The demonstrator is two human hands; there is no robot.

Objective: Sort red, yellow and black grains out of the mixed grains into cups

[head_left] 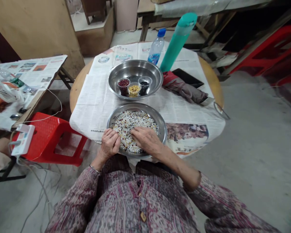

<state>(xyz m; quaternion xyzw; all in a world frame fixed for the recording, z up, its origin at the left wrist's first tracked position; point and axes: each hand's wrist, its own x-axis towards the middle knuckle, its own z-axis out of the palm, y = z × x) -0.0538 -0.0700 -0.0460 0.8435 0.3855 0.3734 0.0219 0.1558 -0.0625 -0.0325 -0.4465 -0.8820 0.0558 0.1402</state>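
A steel basin (164,126) at the table's near side holds white rice grains mixed with red, yellow and black beans or kernels (138,121). At its left rim, my left hand (111,141) is closed in a fist; whatever is inside it is hidden. My right hand (146,139) reaches over the near right rim, fingertips pinched together at the surface of the mix; what they grip is too small to make out. Behind stands a second steel basin (135,66), with small clear cups of red beans (123,83), yellow kernels (134,88) and black beans (144,83).
Newspaper (89,97) covers the round table. Beyond the far basin stand a water bottle (156,47) and a tall green bottle (177,45). To their right lie a folded umbrella (184,89) and a dark tablet (188,78). A red stool (50,136) with a power strip (23,139) is at left.
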